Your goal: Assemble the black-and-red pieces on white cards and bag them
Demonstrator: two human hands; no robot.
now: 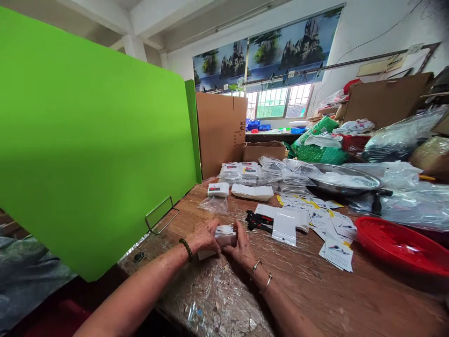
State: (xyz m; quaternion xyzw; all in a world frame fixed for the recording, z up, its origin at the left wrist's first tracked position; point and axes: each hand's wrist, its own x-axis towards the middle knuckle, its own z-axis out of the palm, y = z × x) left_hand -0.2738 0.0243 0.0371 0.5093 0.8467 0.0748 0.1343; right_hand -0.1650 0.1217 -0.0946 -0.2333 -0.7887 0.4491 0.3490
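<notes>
My left hand [204, 237] and my right hand [242, 245] close from both sides on a small stack of white cards [225, 234] standing on edge on the wooden table [315, 290]. The left wrist wears a green bead bracelet, the right wrist two thin bangles. A flat white card lies under the stack, by the left hand. Just beyond the hands lie black clips [257, 221] and a white pouch [284, 228].
A green divider panel [91, 145] stands at the left on a wire foot. Loose printed cards [336, 234], bundled packets [242, 171], a metal basin [347, 182], a red bowl [400, 245], plastic bags and cardboard boxes [220, 131] crowd the far and right side.
</notes>
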